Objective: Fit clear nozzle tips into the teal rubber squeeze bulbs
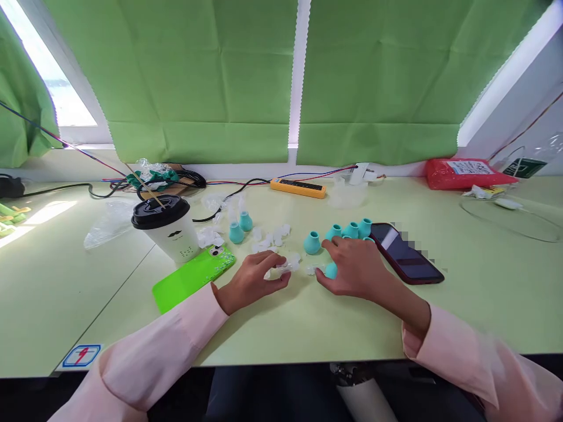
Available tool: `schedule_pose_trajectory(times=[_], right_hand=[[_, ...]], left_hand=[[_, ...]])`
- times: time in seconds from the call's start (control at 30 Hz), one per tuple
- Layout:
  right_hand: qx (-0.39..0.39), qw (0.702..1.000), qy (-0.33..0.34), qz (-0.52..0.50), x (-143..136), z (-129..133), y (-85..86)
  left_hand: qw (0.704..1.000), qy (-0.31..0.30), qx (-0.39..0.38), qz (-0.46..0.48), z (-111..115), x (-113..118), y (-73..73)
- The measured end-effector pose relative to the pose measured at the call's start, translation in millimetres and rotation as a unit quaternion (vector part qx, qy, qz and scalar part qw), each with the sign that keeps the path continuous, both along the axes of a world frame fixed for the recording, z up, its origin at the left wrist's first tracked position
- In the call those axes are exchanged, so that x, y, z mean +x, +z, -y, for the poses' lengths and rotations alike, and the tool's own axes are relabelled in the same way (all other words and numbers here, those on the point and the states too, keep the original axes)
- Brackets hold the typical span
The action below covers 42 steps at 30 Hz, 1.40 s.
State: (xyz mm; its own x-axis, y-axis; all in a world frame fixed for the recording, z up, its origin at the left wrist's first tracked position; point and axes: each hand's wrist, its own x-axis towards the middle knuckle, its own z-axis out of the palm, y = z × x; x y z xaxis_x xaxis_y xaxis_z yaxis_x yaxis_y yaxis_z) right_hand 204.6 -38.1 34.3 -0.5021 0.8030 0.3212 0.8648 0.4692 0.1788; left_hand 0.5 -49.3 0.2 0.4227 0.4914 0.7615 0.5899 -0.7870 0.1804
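My left hand (259, 274) pinches a small translucent piece (287, 267) between thumb and fingertips, over the middle of the table. To its right, my right hand (354, 266) curves over a teal vase-shaped piece (331, 270), its thumb and fingers apart at the left side; whether it grips the piece cannot be made out. Another teal vase piece (312, 242) stands upright just beyond the right fingertips, and several more (350, 229) are grouped behind that hand, partly hidden. Two teal pieces (236, 232) stand farther left, near scattered translucent bits (269, 238).
A lidded paper cup (180, 240) and a bright green phone case (189, 281) are at the left. A dark phone (409, 257) lies at the right. Behind are a yellow power strip (298, 188), cables, plastic bags and a red package (466, 174).
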Motion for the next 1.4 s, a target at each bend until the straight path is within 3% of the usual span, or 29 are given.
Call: schedule_pose_trajectory(times=[0.17,0.3,0.4,0.53,0.7,0.83,0.97,1.1,1.3,1.4], right_hand=[[-0.095,0.994,-0.007,0.047,3.1,-7.6,-1.2],[-0.134,0.989,0.022,-0.061,4.6,-7.6,8.6],[-0.191,0.956,0.104,-0.198,0.6,-0.3,10.6],[-0.251,0.900,0.207,-0.290,-8.4,9.0,-3.6],[-0.239,0.879,0.220,-0.349,-16.7,11.5,-28.3],[-0.180,0.882,0.210,-0.381,-19.5,14.1,-42.9],[-0.202,0.879,0.243,-0.358,-22.0,19.8,-52.8],[-0.233,0.882,0.226,-0.341,-24.4,25.3,-55.1],[-0.096,0.874,0.196,-0.434,-24.9,22.4,-49.6],[-0.101,0.882,0.165,-0.431,-23.6,20.3,-47.1]], left_hand=[[0.995,0.011,-0.081,0.052,2.6,0.8,3.2],[0.992,-0.011,-0.092,0.082,2.4,0.1,3.6],[0.987,-0.019,-0.106,0.119,1.8,-0.8,2.8],[0.966,-0.019,-0.187,0.176,1.7,-0.6,2.5],[0.911,-0.029,-0.326,0.253,-0.6,-1.2,5.6],[0.839,-0.100,-0.432,0.315,-3.4,-3.7,13.4],[0.778,-0.157,-0.481,0.372,-4.9,-5.6,18.6],[0.756,-0.164,-0.498,0.391,-7.4,-7.8,16.7],[0.729,-0.174,-0.523,0.405,-7.4,-8.5,13.9],[0.732,-0.163,-0.529,0.398,-5.3,-6.4,13.4]])
